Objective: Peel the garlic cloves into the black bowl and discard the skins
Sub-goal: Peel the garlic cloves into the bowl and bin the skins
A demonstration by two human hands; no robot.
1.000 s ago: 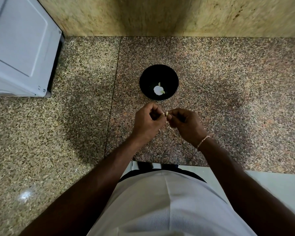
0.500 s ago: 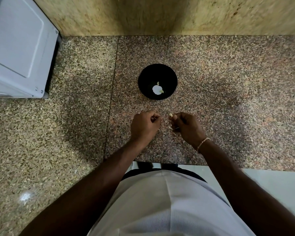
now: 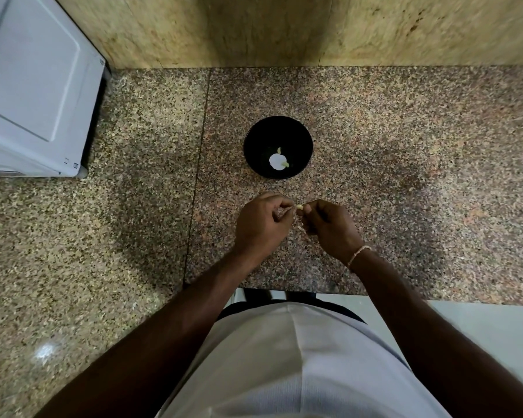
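Note:
A black bowl (image 3: 255, 146) stands on the speckled granite counter (image 3: 405, 176), holding a white garlic piece (image 3: 277, 161) and small pale cloves beside it. Just in front of the bowl, my right hand (image 3: 329, 227) pinches a small pale garlic clove (image 3: 299, 207) at its fingertips. My left hand (image 3: 260, 224) has its fingers curled close against the clove, pinching at its thin skin (image 3: 291, 210). A wisp of skin hangs below the fingers.
A white appliance (image 3: 34, 86) stands at the back left of the counter. A beige stone wall (image 3: 284, 28) runs along the back. The counter's front edge (image 3: 375, 297) is near my body, with pale floor beyond it.
The hands drew slightly apart half a second ago and have come back together around the clove. The bowl has not moved.

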